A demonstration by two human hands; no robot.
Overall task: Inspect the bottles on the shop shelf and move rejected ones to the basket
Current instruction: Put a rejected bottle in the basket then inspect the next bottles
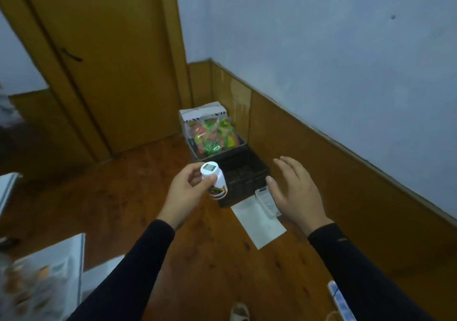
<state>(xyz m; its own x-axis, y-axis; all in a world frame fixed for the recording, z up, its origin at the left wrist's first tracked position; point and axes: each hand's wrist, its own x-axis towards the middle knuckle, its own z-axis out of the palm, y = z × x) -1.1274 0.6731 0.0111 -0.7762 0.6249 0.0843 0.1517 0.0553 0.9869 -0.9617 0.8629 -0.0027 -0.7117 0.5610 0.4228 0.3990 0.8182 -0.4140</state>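
Observation:
My left hand (184,192) grips a small white bottle (214,180) with an orange and green label, its white cap pointing up toward me. The bottle hangs in the air just left of a dark woven basket (247,174) that stands on the wooden floor by the wall. My right hand (294,192) hovers open, fingers spread, over the basket's right side and holds nothing. The basket's inside looks dark; I cannot tell what lies in it.
Behind the basket a tray (241,147) holds colourful packets, with a white box (202,112) behind it. A small white plastic basket (268,203) sits on a white sheet (259,224). White shelf edges (74,259) show at lower left. A wooden door (106,61) is beyond.

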